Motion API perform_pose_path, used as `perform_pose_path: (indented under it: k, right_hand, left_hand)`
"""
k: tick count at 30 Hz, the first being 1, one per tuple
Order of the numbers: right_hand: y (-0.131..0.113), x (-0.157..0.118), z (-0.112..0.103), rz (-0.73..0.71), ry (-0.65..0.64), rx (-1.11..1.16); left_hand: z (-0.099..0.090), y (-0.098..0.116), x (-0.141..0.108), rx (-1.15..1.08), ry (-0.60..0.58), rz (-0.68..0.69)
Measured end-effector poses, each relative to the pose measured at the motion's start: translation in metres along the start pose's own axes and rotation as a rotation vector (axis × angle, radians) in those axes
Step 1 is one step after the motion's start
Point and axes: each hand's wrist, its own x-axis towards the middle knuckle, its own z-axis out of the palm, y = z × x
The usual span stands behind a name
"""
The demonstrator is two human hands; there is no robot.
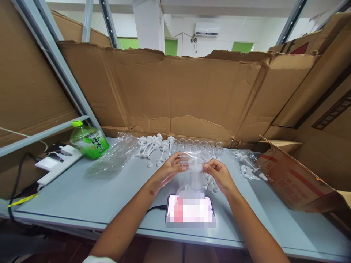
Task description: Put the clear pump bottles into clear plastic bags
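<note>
In the middle of the table, my left hand point(173, 167) and my right hand point(219, 173) hold a clear plastic bag point(196, 157) between them. The right thumb and fingers pinch its right edge; the left fingers and thumb are at its left side. A whitish, translucent round-topped piece with a stem shows at the bag, its outline blurred. Beneath it lies a lit phone point(189, 210), its screen pixelated. Small white caps point(210, 184) lie beside my right hand. Behind the hands stand several clear plastic cylinders point(204, 145) in a row, next to white stemmed plastic parts point(152, 146).
On the left are a green tea bottle point(90, 140), an empty-looking clear bag point(116, 155) and a white power strip point(61, 162). At right, a bag of white parts point(249, 168) lies by an open cardboard box point(293, 179). A cardboard wall point(175, 87) borders the back.
</note>
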Motion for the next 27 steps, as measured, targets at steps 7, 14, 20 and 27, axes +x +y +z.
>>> perform_pose_path:
  k: [7,14,20,27]
  right_hand:
    - [-0.002,-0.003,0.005,-0.053,0.041,-0.058]
    - [-0.001,-0.004,0.008,-0.058,0.030,-0.059]
    - [0.000,-0.005,0.009,-0.065,0.000,-0.034]
    - [-0.005,-0.005,0.007,-0.007,-0.087,0.101]
  left_hand:
    - [0.015,-0.008,-0.004,0.050,0.048,-0.081]
    - [0.008,-0.018,0.001,-0.016,0.117,-0.083]
    - [0.000,-0.021,0.005,-0.169,0.077,-0.157]
    - [0.000,-0.020,0.005,-0.197,0.124,-0.119]
